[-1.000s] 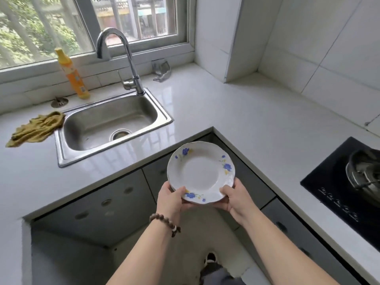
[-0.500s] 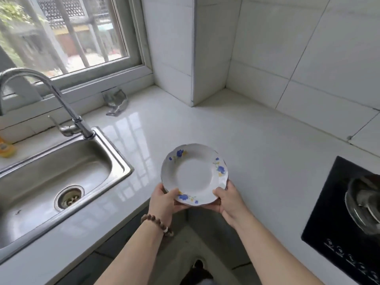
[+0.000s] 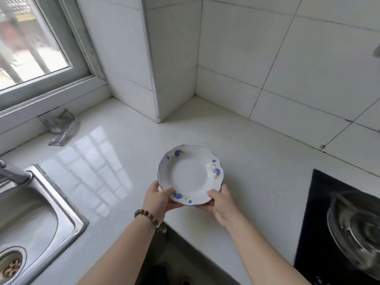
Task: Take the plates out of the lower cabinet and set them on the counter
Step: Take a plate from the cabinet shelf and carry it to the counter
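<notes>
Kitchen corner, viewed from head height looking down. A white plate (image 3: pixel 190 175) with a scalloped rim and small blue flowers is held level in both hands over the white counter (image 3: pixel 257 153), near the counter's inner front edge. A second rim is seen just beneath the top one on the left side, so a small stack appears to be carried. Whether the underside touches the counter cannot be told.

The left hand (image 3: pixel 158 200) is curled round the near-left rim, with the thumb laid on top beside a blue flower and the fingers tucked underneath. A brown bead bracelet (image 3: pixel 148 217) is worn on that wrist. The right hand (image 3: pixel 221 204) is closed on the near-right rim in the same way, thumb on top, fingers hidden below.

To the left, a steel sink (image 3: pixel 67 219) is set into the counter, with the base of a tap (image 3: pixel 14 173) at its far edge. A crumpled clear wrapper (image 3: pixel 61 128) is seen against the sill below a window (image 3: pixel 30 48). To the right, a black hob (image 3: pixel 312 223) is fitted into the counter, and a blurred metal pan (image 3: pixel 353 227) is placed on it. White tiled walls (image 3: pixel 287 58) are seen behind.
</notes>
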Action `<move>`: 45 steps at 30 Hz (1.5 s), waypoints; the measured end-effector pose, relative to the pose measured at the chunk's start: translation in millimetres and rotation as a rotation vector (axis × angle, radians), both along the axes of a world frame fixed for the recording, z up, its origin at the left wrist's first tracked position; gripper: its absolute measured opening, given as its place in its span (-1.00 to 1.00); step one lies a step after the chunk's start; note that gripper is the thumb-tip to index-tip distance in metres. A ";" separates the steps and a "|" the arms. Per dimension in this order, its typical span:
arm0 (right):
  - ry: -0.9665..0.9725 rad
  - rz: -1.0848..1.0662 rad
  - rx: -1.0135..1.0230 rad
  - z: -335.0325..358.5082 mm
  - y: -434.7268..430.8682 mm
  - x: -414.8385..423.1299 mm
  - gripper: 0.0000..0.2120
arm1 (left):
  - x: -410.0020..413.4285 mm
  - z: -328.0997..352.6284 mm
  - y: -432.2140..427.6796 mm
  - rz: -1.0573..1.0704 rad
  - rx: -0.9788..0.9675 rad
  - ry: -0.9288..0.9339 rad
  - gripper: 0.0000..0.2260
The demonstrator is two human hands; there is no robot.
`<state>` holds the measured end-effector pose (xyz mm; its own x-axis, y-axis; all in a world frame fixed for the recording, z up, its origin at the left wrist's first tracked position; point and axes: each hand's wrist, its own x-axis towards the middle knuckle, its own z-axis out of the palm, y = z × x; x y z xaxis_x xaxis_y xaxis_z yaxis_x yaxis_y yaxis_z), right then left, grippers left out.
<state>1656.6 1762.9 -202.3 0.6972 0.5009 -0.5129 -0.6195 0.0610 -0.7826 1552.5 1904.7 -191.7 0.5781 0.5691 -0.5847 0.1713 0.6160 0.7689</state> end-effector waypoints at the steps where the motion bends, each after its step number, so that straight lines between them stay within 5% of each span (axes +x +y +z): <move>1: 0.010 -0.017 -0.008 -1.0 3.7 5.9 -0.67 | 7.6 0.2 5.2 -0.019 -0.003 -0.002 -0.70; 21: 0.088 -0.214 -0.050 3.0 130.3 109.0 -0.66 | 151.4 -7.3 152.9 -0.296 -0.044 0.028 -0.64; 45: 0.223 -0.329 -0.050 -22.7 174.3 155.3 -0.54 | 222.6 -34.3 199.5 -0.380 0.021 0.152 -0.63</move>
